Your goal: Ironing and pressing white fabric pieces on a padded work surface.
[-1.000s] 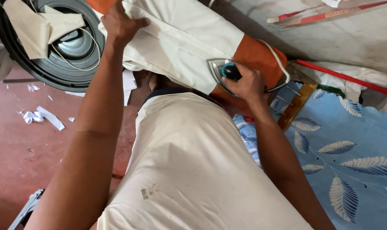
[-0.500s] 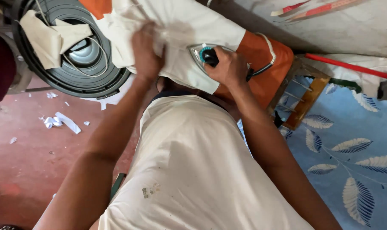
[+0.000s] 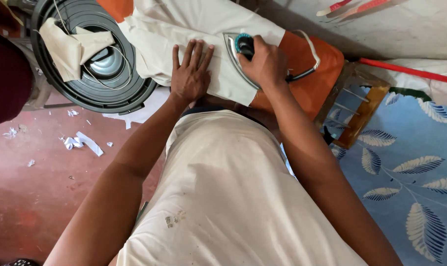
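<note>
Nearest the camera is the person's own off-white, faintly stained shirt (image 3: pixel 233 197), filling the lower middle of the view, with both bare forearms reaching away from it.

The left hand (image 3: pixel 190 74) lies flat, palm down, with its fingers spread and pressed onto a cream-coloured cotton cloth (image 3: pixel 184 29) draped over an ironing surface with an orange padded cover (image 3: pixel 312 79). Just to the right of it, close but not touching, the right hand (image 3: pixel 265 61) is wrapped around the handle of a metal-soled electric iron with a teal dial (image 3: pixel 239 47); the iron's sole rests on the cream cloth, its pointed end aimed away from the person. A pale cord (image 3: pixel 309 49) loops from the iron's rear across the orange cover, to the right of the right hand.

To the left of the left hand stands a round dark grey plastic tub with ribbed rings (image 3: pixel 93 64), a crumpled scrap of beige fabric (image 3: pixel 68 47) lying over its rim. Below that, small white cloth scraps (image 3: pixel 83 143) are scattered on the red cement floor (image 3: pixel 31 197). To the right of the right forearm a wooden frame (image 3: pixel 354 118) stands beside a blue sheet printed with white leaves (image 3: pixel 410 167). Beyond the right hand, a thin red rod (image 3: pixel 405 71) lies along the far edge.
</note>
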